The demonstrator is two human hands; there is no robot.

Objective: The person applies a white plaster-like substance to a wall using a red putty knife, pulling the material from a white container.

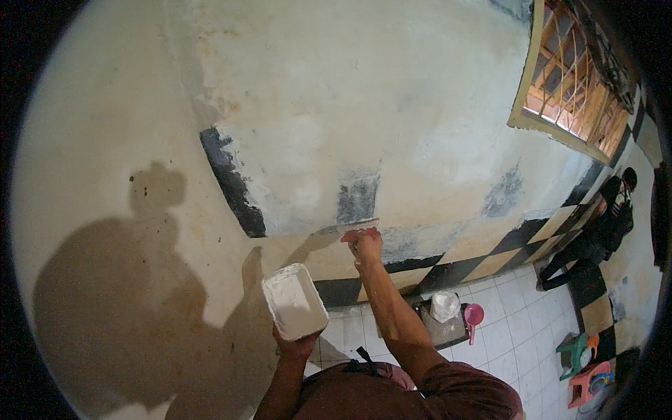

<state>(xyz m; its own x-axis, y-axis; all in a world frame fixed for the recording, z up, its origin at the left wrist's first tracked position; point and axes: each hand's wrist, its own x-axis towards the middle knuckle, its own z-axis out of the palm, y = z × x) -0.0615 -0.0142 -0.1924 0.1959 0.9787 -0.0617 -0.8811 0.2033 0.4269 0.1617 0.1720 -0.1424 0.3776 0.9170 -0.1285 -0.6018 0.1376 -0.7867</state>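
My right hand [366,248] grips a wide putty knife [360,227] with a red handle, its blade at the wall [413,84] just below a dark, partly whitened patch [357,196]. In my left hand [294,344] is a rectangular container [294,302] of white paste, gripped at its lower end. The wall has pale coating over black and cream checks, with bare dark areas showing at the left and lower right.
A barred window [570,84] is upper right. Another person [598,224] in dark clothes stands at the far right. On the tiled floor [518,329] are a board [441,329] with a white bag [445,302] and pink dipper [474,315], plus green [574,350] and pink stools [584,383].
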